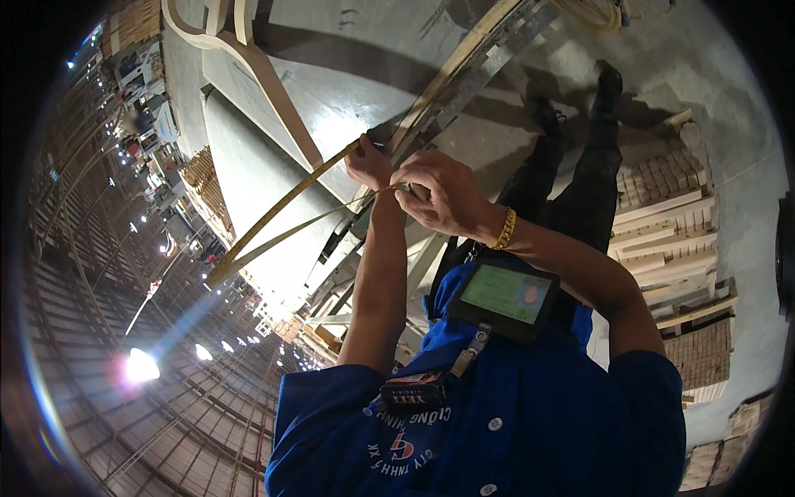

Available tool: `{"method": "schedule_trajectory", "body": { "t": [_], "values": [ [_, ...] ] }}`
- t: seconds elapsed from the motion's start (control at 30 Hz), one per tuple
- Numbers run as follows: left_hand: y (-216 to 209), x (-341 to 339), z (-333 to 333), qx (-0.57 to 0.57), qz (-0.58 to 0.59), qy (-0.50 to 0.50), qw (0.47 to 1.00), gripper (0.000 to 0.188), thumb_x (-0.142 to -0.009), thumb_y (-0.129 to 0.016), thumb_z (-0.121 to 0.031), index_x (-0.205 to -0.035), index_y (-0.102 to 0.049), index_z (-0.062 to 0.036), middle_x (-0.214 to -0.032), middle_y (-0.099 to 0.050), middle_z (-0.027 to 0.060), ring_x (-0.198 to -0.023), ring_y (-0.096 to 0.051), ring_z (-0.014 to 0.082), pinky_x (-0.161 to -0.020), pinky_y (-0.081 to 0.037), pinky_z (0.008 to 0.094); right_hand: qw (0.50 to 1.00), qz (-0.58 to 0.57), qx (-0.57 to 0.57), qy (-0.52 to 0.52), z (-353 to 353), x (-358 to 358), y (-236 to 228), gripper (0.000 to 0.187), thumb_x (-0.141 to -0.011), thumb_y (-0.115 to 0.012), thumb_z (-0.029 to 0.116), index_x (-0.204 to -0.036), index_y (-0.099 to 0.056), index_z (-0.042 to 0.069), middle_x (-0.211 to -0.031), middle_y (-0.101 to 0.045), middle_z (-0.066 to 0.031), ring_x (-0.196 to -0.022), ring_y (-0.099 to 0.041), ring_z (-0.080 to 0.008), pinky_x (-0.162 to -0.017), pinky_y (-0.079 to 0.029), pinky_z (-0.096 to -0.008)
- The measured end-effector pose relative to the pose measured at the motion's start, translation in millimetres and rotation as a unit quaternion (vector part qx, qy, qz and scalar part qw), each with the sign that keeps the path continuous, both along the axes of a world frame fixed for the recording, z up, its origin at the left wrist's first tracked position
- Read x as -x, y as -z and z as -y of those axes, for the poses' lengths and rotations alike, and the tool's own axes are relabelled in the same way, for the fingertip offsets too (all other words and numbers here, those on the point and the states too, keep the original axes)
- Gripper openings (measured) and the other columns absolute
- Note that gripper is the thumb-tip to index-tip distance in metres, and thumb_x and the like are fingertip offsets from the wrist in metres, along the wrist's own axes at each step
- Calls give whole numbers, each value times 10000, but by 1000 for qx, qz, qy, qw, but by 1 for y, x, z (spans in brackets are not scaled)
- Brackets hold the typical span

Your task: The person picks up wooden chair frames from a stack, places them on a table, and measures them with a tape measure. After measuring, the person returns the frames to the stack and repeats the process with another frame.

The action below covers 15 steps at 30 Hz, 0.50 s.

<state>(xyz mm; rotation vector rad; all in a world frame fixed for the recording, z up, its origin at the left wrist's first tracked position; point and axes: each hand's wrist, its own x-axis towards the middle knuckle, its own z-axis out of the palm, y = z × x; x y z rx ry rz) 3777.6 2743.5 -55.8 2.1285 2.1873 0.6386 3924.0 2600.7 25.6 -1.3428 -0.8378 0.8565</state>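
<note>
Left grip (369, 164) and right grip (445, 195) hold the tape (252, 238) near the wood (269, 79): one slip and it could whip back!

Grey floor (758, 195), timber-laden.
Stacks of pale wooden pieces (667, 236) stood toward its right edge, lowest layers hard to make out. Dark shoes (609, 79) rested farther in; a yellowish coiled hose (609, 12) lay at the far visible edge.
</note>
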Motion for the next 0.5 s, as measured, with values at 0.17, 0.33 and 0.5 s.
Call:
{"method": "schedule_trajectory", "body": {
  "t": [0.17,0.33,0.5],
  "values": [
    [5,7,-3,22,23,-30,999,263,-776,-659,-224,-754,-653,38,-712,-629,178,-675,-593,332,-654,-436,440,1000,11,-10,10,2,4,-1,116,-743,-668,122,-850,-647,79,-843,-631,-52,-811,-612,-227,-714,-508,-327],
    [1,-2,1,15,5,-26,1000,266,-780,-656,-221,-755,-648,43,-707,-626,178,-668,-591,330,-651,-433,441,1000,2,-11,4,1,4,1,120,-745,-666,120,-856,-646,78,-837,-627,-50,-805,-611,-224,-714,-506,-327],
    [-2,-8,4,-4,-29,-26,999,261,-784,-650,-215,-754,-643,44,-703,-623,177,-671,-588,332,-643,-430,443,1000,10,-3,3,0,6,2,122,-744,-666,129,-853,-646,78,-825,-625,-52,-800,-612,-223,-706,-505,-326]
  ]
}}
